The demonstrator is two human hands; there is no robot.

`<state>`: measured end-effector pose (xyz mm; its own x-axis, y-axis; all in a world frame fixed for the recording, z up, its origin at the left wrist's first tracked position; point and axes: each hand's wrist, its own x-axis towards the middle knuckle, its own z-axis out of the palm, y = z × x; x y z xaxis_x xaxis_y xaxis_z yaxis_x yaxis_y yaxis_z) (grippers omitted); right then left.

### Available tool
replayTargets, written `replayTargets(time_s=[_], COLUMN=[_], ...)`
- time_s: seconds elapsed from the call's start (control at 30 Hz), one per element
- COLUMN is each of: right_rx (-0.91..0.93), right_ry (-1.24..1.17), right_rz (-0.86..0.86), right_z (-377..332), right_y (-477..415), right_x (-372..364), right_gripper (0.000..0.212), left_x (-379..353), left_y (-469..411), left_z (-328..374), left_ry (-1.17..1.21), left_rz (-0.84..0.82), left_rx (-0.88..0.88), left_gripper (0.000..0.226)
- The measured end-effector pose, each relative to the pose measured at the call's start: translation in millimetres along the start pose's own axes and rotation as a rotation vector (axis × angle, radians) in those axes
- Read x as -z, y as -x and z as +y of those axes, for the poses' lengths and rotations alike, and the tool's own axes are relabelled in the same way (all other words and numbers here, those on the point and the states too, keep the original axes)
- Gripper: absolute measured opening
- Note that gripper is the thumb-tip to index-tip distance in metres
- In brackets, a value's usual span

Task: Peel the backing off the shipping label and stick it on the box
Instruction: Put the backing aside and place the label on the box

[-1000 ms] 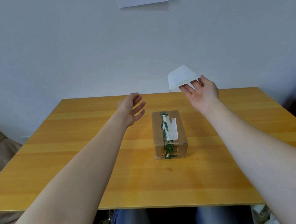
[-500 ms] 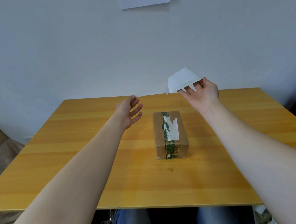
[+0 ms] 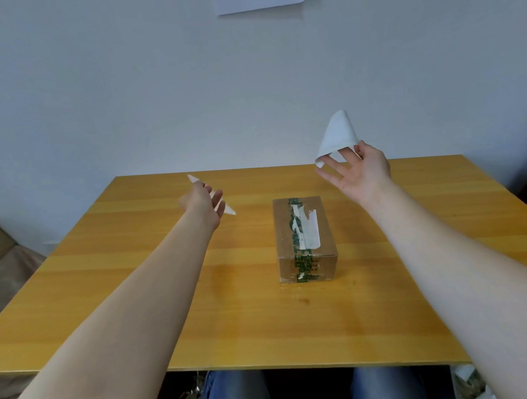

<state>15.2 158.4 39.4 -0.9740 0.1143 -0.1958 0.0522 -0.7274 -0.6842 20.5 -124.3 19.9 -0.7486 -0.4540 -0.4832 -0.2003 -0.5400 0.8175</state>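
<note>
Head view: white sheet [image 3: 338,136] stands pinched above right hand's [image 3: 362,173] fingertips [image 3: 326,160].

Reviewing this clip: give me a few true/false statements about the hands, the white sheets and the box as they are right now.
1. The box sits on the table with neither hand touching it. True.
2. The right hand holds a curled white sheet. True.
3. The left hand is empty. False: it holds a thin white piece, seen edge-on.
4. Both hands grip one sheet together. False: they are apart, each with its own piece.
</note>
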Motion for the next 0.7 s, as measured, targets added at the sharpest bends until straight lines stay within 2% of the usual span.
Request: replayTargets(time_s=[0.13, 0.23, 0.33, 0.4, 0.53, 0.6, 0.7], right_rx=[-0.005, -0.018, 0.005, 0.027, 0.06, 0.073, 0.078], right_ry=[0.111, 0.189, 0.25, 0.286, 0.386, 0.402, 0.424], right_rz=[0.038, 0.038, 0.013, 0.001, -0.049, -0.08, -0.098], right_z=[4.3, 7.8, 12.2, 14.0, 16.2, 17.2, 19.2], right_y=[1.8, 2.4, 2.8, 2.7, 6.5, 9.9, 12.5], right_x=[-2.4, -4.5, -6.2, -8.6, -16.0, -18.5, -20.5], right_gripper=[0.034, 0.028, 0.018, 0.02, 0.018, 0.022, 0.031], left_x=[0.9, -7.0, -23.7, -35.9, -53.4, -59.0, -63.5], left_y=[-0.1, 7.2, 27.8, 41.8, 58.6, 62.8, 65.9], left_z=[1.0, -1.9, -2.9, -3.0, -13.8, -22.0, -28.1], left_ry=[0.031, -0.137, -0.341, -0.468, -0.803, -0.918, -0.901], left_rz=[0.023, -0.081, -0.277, -0.419, -0.646, -0.71, -0.699], left_rx=[0.044, -0.042, -0.217, -0.366, -0.716, -0.831, -0.915], left_gripper=[0.02, 0.026, 0.02, 0.018, 0.034, 0.049, 0.059])
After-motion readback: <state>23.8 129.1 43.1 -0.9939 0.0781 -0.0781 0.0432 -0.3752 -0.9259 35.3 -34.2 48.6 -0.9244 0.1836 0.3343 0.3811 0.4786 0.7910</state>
